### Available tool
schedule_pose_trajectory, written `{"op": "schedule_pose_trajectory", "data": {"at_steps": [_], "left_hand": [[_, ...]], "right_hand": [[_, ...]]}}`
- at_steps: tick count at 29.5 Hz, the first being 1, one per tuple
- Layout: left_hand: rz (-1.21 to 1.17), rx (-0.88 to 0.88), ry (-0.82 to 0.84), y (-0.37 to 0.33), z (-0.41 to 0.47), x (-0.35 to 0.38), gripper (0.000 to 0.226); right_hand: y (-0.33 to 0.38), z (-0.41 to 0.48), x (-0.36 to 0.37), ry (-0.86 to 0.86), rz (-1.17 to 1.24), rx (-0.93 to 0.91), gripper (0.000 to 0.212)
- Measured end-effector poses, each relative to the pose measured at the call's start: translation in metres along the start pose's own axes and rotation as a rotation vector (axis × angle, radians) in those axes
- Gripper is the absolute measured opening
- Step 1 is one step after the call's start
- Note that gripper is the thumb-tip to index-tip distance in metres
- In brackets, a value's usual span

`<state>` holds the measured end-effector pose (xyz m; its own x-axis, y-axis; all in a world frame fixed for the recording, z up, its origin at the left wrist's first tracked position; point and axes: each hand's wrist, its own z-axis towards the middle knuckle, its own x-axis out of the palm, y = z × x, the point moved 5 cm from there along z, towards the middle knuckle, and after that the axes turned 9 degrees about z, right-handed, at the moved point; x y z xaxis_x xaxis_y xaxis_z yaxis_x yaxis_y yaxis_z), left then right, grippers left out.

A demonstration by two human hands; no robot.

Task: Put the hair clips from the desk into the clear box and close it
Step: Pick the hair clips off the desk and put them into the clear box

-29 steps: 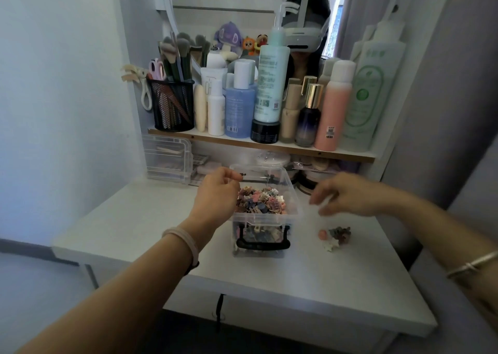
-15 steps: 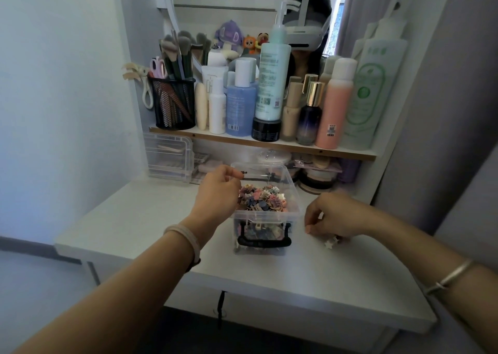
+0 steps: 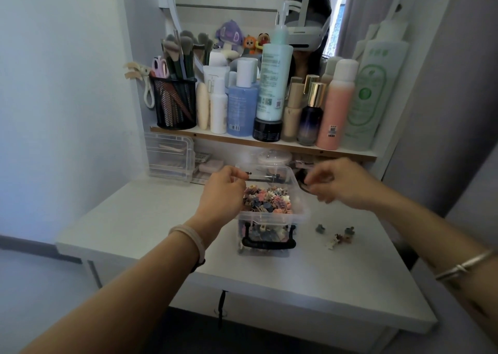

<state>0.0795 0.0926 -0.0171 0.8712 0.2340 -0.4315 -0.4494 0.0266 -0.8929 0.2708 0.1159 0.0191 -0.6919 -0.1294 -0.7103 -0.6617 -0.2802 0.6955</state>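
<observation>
Clear hard-plastic box (image 3: 269, 216): rectangular, rounded corners, black handle (image 3: 268, 243) on its front, sits on smooth white desk (image 3: 296, 286). It is heaped with small claw-shaped clips (image 3: 266, 201) in pink, blue, cream and brown. Clear lid (image 3: 272, 171) is tipped up at box's back. The left hand (image 3: 222, 194) is at box's back-left corner, fingers curled, thumb and forefinger pinching lid's left edge. The right hand (image 3: 343, 185) hangs just right of box near lid's right edge, fingers bent inward and blurred; cannot tell if it has hold of anything. About 4 loose clips (image 3: 338, 238) lie on desk right of box, apart from both hands. Behind box is a wood-edged shelf (image 3: 242, 138). On it, blue bottle (image 3: 241, 111) has a barcode and teal bottle (image 3: 273, 84) a QR code; print unreadable.
</observation>
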Motion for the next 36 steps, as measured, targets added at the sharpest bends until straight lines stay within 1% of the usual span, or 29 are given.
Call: {"op": "schedule_pose_trajectory", "data": {"at_steps": [2, 3, 4, 5, 7, 8, 10, 11, 12, 13, 15, 16, 18, 19, 21, 23, 24, 26, 29, 30, 32, 33, 36], "left_hand": [[-0.010, -0.005, 0.002, 0.000, -0.001, 0.001, 0.017], [-0.016, -0.009, 0.005, 0.000, -0.001, 0.002, 0.017], [-0.017, -0.009, 0.006, -0.001, -0.002, 0.002, 0.017], [-0.014, -0.008, 0.003, -0.001, -0.001, 0.002, 0.017], [-0.005, -0.004, -0.007, -0.002, -0.001, 0.001, 0.017], [-0.004, -0.003, -0.010, -0.002, -0.002, 0.001, 0.017], [-0.018, -0.009, -0.002, -0.002, -0.002, 0.001, 0.017], [-0.025, -0.010, 0.002, -0.002, -0.002, 0.001, 0.017], [-0.028, -0.012, 0.003, -0.001, -0.002, 0.001, 0.017], [-0.029, -0.012, 0.003, -0.001, -0.002, 0.001, 0.017], [-0.033, -0.014, 0.004, -0.001, -0.002, 0.001, 0.016], [-0.034, -0.015, 0.008, -0.001, -0.002, 0.001, 0.016], [-0.026, -0.010, 0.009, -0.001, -0.003, 0.001, 0.016], [-0.022, -0.008, 0.006, -0.001, -0.003, 0.001, 0.016], [-0.016, -0.009, 0.000, 0.000, -0.002, 0.001, 0.016], [-0.012, -0.007, -0.005, 0.001, -0.001, 0.001, 0.017], [-0.012, -0.004, -0.006, 0.000, -0.001, 0.001, 0.017], [-0.016, -0.006, -0.006, 0.000, -0.001, 0.002, 0.016], [-0.012, -0.003, -0.003, 0.001, 0.000, 0.002, 0.016], [-0.011, -0.003, -0.004, 0.002, 0.000, 0.002, 0.017], [-0.015, -0.007, -0.005, 0.001, 0.000, 0.002, 0.017], [-0.014, -0.008, -0.005, 0.001, 0.000, 0.002, 0.017], [-0.003, -0.004, -0.011, 0.001, 0.001, 0.002, 0.017]], "right_hand": [[-0.025, -0.005, 0.013, 0.208, -0.297, 0.127, 0.024], [-0.035, -0.008, 0.021, 0.294, -0.401, 0.162, 0.029], [-0.041, -0.011, 0.027, 0.323, -0.446, 0.163, 0.029], [-0.043, -0.010, 0.031, 0.310, -0.462, 0.135, 0.026], [-0.036, -0.007, 0.030, 0.211, -0.478, 0.051, 0.021], [-0.030, -0.004, 0.025, 0.105, -0.436, 0.013, 0.020], [-0.010, -0.001, 0.007, -0.158, -0.209, -0.057, 0.018], [0.004, -0.002, 0.000, -0.237, -0.053, -0.110, 0.017], [0.017, -0.002, -0.003, -0.247, 0.067, -0.163, 0.017], [0.028, -0.002, -0.002, -0.211, 0.108, -0.200, 0.019], [0.037, 0.001, 0.007, -0.110, 0.030, -0.215, 0.026], [0.033, 0.003, 0.007, -0.099, -0.027, -0.187, 0.028], [0.018, 0.003, 0.002, -0.097, -0.156, -0.093, 0.027], [0.007, 0.002, 0.000, -0.062, -0.274, -0.030, 0.028], [-0.021, -0.004, 0.001, 0.107, -0.491, 0.124, 0.039], [-0.043, -0.014, 0.004, 0.280, -0.587, 0.251, 0.044], [-0.051, -0.017, 0.005, 0.329, -0.598, 0.286, 0.042], [-0.059, -0.020, 0.008, 0.360, -0.561, 0.330, 0.039], [-0.059, -0.019, 0.012, 0.404, -0.524, 0.328, 0.036], [-0.059, -0.018, 0.013, 0.419, -0.522, 0.320, 0.033], [-0.058, -0.018, 0.015, 0.428, -0.507, 0.303, 0.018], [-0.057, -0.017, 0.015, 0.419, -0.503, 0.293, 0.017], [-0.057, -0.017, 0.015, 0.381, -0.481, 0.278, 0.027]]}}
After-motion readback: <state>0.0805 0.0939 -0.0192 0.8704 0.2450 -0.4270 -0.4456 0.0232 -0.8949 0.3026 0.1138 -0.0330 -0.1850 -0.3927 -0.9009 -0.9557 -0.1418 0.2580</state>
